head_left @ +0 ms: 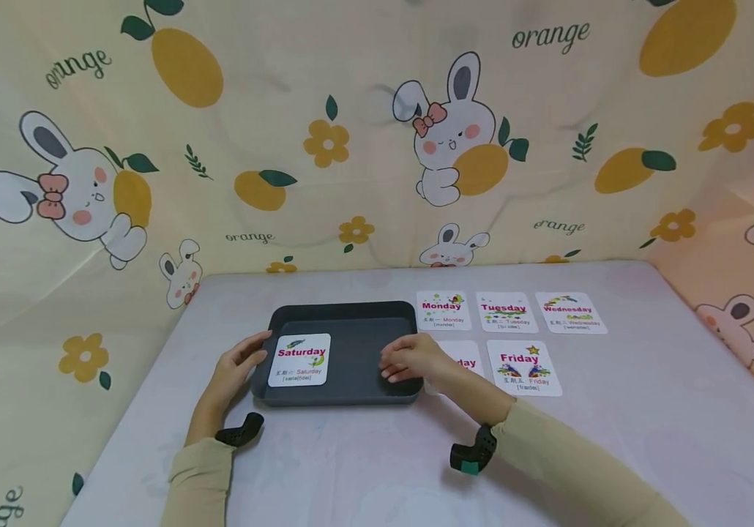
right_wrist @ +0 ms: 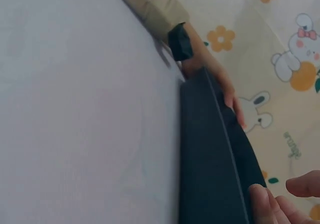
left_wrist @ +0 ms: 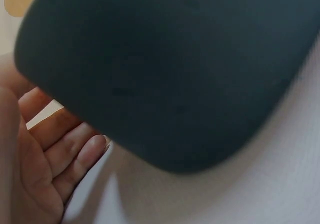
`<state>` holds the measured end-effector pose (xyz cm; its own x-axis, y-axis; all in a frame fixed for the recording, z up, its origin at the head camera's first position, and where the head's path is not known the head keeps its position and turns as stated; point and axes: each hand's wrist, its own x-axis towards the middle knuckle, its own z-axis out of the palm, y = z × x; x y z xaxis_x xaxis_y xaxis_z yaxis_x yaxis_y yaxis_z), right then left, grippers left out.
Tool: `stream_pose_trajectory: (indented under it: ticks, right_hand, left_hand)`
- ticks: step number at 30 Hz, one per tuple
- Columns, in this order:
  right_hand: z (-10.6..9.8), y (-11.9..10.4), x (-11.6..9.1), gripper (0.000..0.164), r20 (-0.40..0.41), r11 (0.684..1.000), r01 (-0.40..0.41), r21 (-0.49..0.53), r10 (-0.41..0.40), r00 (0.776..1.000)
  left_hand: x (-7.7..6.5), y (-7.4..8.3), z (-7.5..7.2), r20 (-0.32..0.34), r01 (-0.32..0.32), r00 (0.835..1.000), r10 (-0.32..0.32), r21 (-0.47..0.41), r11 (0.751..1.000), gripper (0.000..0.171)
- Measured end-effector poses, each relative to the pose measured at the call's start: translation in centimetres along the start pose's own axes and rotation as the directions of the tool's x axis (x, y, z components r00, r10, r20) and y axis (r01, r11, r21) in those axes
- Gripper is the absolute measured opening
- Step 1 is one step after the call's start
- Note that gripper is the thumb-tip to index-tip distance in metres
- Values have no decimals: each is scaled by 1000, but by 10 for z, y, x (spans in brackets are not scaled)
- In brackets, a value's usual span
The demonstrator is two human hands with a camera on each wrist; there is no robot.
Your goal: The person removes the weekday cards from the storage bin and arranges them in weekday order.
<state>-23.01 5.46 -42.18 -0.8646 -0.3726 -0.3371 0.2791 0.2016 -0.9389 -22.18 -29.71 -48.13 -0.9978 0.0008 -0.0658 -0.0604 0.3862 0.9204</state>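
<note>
A dark grey tray (head_left: 344,395) lies on the table, with a white Saturday card (head_left: 300,360) in its left half. My left hand (head_left: 235,369) rests against the tray's left edge, its fingers loosely bent. The left wrist view has these fingers (left_wrist: 75,144) beside the dark tray side. Over the tray's right end hovers my right hand (head_left: 416,359), fingers slightly bent. The right wrist view shows its thumb (right_wrist: 306,184) apart from the fingertips (right_wrist: 262,204); nothing is seen between them. A card (head_left: 468,356) ending in "day" is partly hidden behind the right hand.
Right of the tray, Monday (head_left: 443,311), Tuesday (head_left: 506,312) and Wednesday (head_left: 571,313) cards form a back row. A Friday card (head_left: 524,368) lies in front of them. The white table (head_left: 351,468) meets a printed cloth backdrop (head_left: 364,73) behind.
</note>
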Motion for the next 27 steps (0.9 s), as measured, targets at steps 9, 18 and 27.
stream_pose_trajectory:
  ticks: [9,18,27]
  right_hand:
    - [26,0,11,28,24,1000,-7,-6,7,1000]
    - [40,-7,23,29,-17,996,-36,79,38,999]
    - [52,-11,36,31,-67,984,-73,165,85,994]
  left_hand:
    - [2,-1,1,1,-17,1000,17,8,1000,45]
    - [0,0,0,1,10,1000,-10,5,1000,45]
    - [0,0,0,-1,8,1000,-8,9,1000,45]
